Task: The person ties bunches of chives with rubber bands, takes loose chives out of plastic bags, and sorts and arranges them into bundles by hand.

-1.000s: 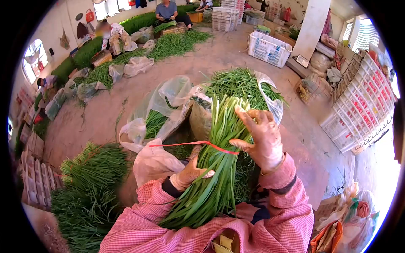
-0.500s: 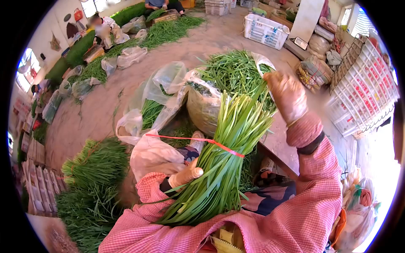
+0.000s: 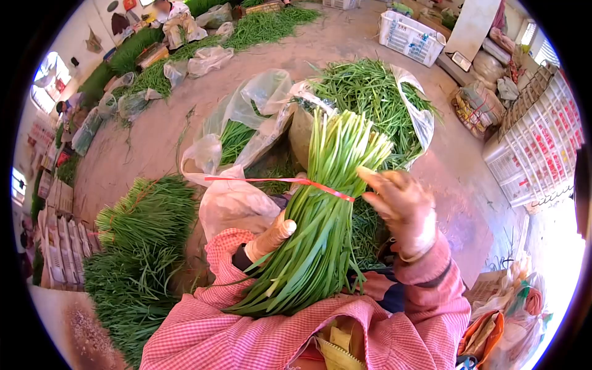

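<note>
Head view, left hand: I see this hand [image 3: 270, 238] closed on the bunch, its thumb laid over the leaves and the other fingers hidden.
Right hand: this hand [image 3: 407, 213] is blurred, fingers bent toward the stalks' right edge; I cannot tell whether they touch or pinch anything.
Bunch: the long green bunch [image 3: 317, 225] slants in front of the person, pale ends away, leafy ends by the lap.
Red band: the band [image 3: 333, 190] crosses the bunch's middle, one end reaching out left.
Sleeves: pink checked sleeves [image 3: 435, 271] cover both arms.
Just beyond: loose greens [image 3: 370, 92] are heaped behind the pale ends, beside a clear bag [image 3: 256, 95].
Left floor: more greens [image 3: 145, 246] lie piled.
Farther off: a white crate [image 3: 412, 38] stands near a pillar [image 3: 475, 28]; another person [image 3: 182, 28] sits by greens at the wall.
</note>
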Available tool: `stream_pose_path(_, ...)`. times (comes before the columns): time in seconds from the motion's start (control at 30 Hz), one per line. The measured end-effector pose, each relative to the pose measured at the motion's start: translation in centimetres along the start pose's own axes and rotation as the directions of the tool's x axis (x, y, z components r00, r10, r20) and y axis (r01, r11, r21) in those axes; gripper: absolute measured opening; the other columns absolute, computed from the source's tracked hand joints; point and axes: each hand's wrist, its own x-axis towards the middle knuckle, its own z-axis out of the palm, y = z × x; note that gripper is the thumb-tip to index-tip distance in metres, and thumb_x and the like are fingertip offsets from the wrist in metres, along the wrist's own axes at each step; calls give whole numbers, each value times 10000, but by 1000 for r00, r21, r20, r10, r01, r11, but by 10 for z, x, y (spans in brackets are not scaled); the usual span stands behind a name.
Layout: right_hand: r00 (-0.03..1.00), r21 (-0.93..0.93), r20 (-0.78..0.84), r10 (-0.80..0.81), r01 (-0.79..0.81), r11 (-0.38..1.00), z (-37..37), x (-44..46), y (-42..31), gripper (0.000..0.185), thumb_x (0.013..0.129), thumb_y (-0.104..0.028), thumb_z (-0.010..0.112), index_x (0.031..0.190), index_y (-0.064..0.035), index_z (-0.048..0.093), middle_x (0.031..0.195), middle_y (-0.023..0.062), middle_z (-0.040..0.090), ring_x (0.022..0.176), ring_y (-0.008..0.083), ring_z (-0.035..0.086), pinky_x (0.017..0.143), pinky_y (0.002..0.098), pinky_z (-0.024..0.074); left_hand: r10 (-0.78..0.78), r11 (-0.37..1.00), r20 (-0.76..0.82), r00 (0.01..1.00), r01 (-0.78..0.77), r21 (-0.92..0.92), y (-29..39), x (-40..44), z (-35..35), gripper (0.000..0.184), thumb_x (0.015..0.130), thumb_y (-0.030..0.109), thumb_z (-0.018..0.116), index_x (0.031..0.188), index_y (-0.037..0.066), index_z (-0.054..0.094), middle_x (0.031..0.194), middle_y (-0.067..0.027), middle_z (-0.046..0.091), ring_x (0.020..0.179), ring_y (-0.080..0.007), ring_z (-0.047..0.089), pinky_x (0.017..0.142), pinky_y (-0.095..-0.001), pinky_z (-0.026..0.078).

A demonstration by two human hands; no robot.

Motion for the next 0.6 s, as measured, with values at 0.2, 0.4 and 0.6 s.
stream_pose_path(0.2,941,-243,44,-336,336,910,17,11,11,367,696,-86,597,1060,-130,581,827,20,594,695,207,551,586,317,474,14,1000,-28,1000,-14,4,-6,-15,-1,902,693,488,667,1337,30,232,1280,-73,376,1159,-170,378,980,-327,301)
stream_pose_path(0.4,943,-234,-329,-38,-43,971,0,43,78,132,816,-49,554,945,-43,581,821,123,578,773,242,572,693,323,468,17,995,-79,997,-10,98,-2,-22,12,915,699,496,653,1343,15,215,1283,-76,369,1171,-166,352,993,-325,267)
stream_pose_path(0.6,848,-638,-236,474,-503,583,-32,13,227,195,833,-111,484,1005,-109,577,744,126,620,657,288,605,600,379,494,-35,998,-131,991,41,42,-8,-29,5,936,662,436,708,1340,18,217,1288,-77,366,1185,-174,346,1006,-327,259)
